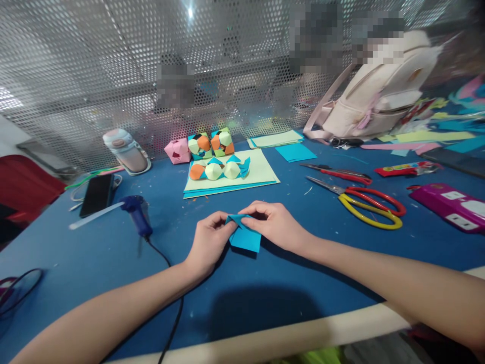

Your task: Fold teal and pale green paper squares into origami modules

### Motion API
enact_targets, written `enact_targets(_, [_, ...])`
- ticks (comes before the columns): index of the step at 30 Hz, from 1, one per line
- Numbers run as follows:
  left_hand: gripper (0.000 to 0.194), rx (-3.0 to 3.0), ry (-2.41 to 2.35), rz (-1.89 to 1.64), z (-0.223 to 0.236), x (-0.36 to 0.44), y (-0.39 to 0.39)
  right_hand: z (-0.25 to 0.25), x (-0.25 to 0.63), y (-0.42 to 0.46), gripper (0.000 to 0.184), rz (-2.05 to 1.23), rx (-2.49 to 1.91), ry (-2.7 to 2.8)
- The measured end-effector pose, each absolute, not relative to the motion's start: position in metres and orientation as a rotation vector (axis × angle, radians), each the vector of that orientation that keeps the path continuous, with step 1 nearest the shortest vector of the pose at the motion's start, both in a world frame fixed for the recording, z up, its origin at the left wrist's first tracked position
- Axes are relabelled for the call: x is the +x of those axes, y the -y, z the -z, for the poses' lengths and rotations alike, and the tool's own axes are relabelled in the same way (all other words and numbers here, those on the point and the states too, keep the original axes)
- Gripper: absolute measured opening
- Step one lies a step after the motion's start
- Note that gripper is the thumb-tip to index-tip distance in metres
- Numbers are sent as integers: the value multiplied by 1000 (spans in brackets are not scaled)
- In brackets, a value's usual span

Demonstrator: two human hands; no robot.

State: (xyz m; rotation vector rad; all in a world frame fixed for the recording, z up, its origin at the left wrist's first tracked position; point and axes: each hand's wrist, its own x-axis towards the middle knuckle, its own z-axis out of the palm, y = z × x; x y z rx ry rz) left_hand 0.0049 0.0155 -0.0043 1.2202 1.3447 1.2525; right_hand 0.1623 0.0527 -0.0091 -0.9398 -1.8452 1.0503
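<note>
Between my two hands is a blue sheet of paper (245,239), partly folded, with a small triangular flap along its far edge. My left hand (212,240) pinches its left upper corner between thumb and fingers. From the other side, my right hand (278,225) grips the upper right part, its thumb lying on the fold. The lower part of the paper hangs free just over the blue table (303,283). Beyond my hands, orange, pale yellow and blue folded paper pieces (214,172) lie on a stack of paper sheets (261,169).
A glue gun (137,215) with its cord lies left, near a phone (97,194) and a bottle (126,151). Folded paper cubes (223,141) stand at the back. Scissors (373,212), a purple power strip (450,205) and a backpack (379,96) are on the right.
</note>
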Motion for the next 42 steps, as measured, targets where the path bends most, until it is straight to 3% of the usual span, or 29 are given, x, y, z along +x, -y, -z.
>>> enact_targets(21, [15, 1232, -1320, -1171, -1, 5, -15, 10, 163, -51, 10, -948, -952, 1820])
enact_targets(42, [27, 1481, -1449, -1106, 4, -3, -21, 12, 167, -56, 8, -909, -934, 1836])
